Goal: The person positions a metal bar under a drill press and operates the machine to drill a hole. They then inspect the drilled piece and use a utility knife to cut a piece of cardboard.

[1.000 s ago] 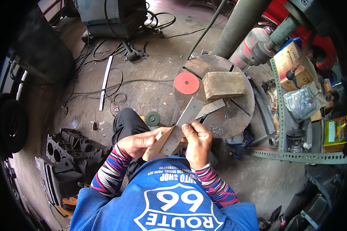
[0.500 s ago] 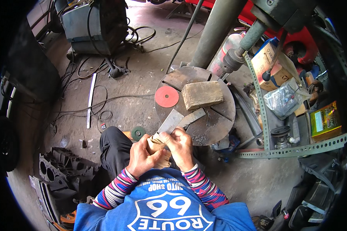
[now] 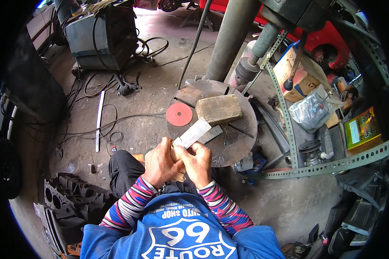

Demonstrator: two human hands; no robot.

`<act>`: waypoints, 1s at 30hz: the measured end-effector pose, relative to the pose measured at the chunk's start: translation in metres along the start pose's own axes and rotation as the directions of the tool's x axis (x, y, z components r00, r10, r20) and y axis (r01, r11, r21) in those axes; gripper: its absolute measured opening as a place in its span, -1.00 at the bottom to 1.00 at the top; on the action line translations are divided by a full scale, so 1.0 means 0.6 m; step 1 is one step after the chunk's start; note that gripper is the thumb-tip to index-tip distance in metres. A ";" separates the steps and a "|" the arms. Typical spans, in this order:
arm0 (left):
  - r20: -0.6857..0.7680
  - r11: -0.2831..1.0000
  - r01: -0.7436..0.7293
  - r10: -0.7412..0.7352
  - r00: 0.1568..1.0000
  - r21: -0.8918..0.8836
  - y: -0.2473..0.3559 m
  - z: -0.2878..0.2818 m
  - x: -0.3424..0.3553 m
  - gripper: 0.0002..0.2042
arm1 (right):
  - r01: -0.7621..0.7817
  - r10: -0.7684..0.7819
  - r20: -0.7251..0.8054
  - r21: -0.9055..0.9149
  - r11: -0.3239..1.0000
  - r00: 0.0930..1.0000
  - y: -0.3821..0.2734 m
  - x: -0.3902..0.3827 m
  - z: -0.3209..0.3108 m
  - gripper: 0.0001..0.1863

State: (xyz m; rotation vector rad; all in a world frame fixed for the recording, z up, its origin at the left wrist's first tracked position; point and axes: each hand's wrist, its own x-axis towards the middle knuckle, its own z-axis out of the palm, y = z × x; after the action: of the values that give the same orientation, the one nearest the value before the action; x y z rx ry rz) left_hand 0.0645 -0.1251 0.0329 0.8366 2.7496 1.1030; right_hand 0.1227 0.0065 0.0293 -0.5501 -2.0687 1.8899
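A flat grey metal strip [image 3: 193,134] points up and away from my body, its lower end wrapped in tan, paper-like material [image 3: 179,176]. My left hand [image 3: 159,163] is closed around the wrapped end. Fingers and thumb of my right hand [image 3: 196,163] press on the strip where it leaves the wrapping. The strip's far end overlaps the round metal drill press table [image 3: 237,146] in view. A second metal strip [image 3: 213,133] lies on that table, partly hidden by the first. Beyond them are a red abrasive disc [image 3: 179,114] and a worn wooden block [image 3: 219,109].
The drill press chuck [image 3: 246,71] hangs over the table's far right. A perforated metal rack [image 3: 328,166] on the right holds a plastic bag [image 3: 313,110] and a yellow-green can [image 3: 364,131]. An engine block [image 3: 69,194] sits at lower left; cables cross the floor.
The whole view has shifted slightly. Both hands stay on the wrapped strip, which now reaches further over the second strip. The green disc beside my left hand has gone behind it.
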 end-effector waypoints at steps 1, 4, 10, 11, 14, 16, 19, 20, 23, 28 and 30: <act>-0.005 0.999 0.016 -0.017 1.000 -0.040 -0.005 0.002 0.000 -0.46 | 0.139 -0.134 0.051 -0.122 0.983 0.990 -0.001 0.015 -0.014 -0.73; -0.072 0.990 0.055 -0.065 0.995 -0.130 -0.027 0.002 -0.011 -0.50 | 0.129 -0.111 0.193 -0.083 0.988 0.975 -0.011 0.050 -0.099 -0.75; -0.154 0.853 0.234 -0.339 0.928 -0.467 -0.082 -0.044 -0.067 -0.70 | 0.401 -0.379 0.285 -0.874 0.275 0.881 -0.019 0.229 -0.287 -0.02; -0.146 0.818 0.243 -0.366 0.919 -0.521 -0.087 -0.049 -0.075 -0.71 | 0.436 -0.356 0.359 -0.885 0.165 0.863 -0.017 0.254 -0.298 0.06; -0.149 0.829 0.274 -0.389 0.909 -0.487 -0.094 -0.060 -0.102 -0.73 | 0.498 -0.221 0.458 -0.848 0.182 0.861 -0.019 0.304 -0.302 0.14; -0.156 0.836 0.283 -0.394 0.906 -0.470 -0.095 -0.060 -0.117 -0.72 | 0.482 -0.131 0.465 -0.860 0.167 0.876 -0.027 0.318 -0.304 0.12; -0.119 0.805 0.308 -0.419 0.900 -0.506 -0.098 -0.059 -0.134 -0.72 | 0.448 -0.096 0.443 -0.825 0.344 0.891 -0.028 0.320 -0.317 0.02; -0.102 0.783 0.308 -0.425 0.900 -0.540 -0.100 -0.060 -0.137 -0.72 | 0.467 -0.140 0.453 -0.776 0.424 0.880 -0.023 0.319 -0.325 -0.04; -0.076 0.785 0.302 -0.403 0.912 -0.540 -0.104 -0.064 -0.142 -0.69 | 0.138 0.116 0.319 -0.672 0.727 0.941 0.001 0.324 -0.351 -0.07; -0.032 0.786 0.303 -0.379 0.925 -0.539 -0.100 -0.067 -0.140 -0.66 | -0.009 0.152 0.185 -0.605 0.796 0.971 0.009 0.318 -0.366 -0.21; -0.044 0.811 0.286 -0.357 0.933 -0.511 -0.096 -0.064 -0.136 -0.66 | 0.128 -0.075 0.110 -0.630 0.766 0.991 0.011 0.289 -0.340 -0.16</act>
State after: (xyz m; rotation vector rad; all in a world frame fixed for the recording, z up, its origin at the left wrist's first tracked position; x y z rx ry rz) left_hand 0.0974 -0.2250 0.0124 0.2186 2.3770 1.7231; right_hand 0.0620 0.2672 0.0352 -0.4873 -2.7282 1.1174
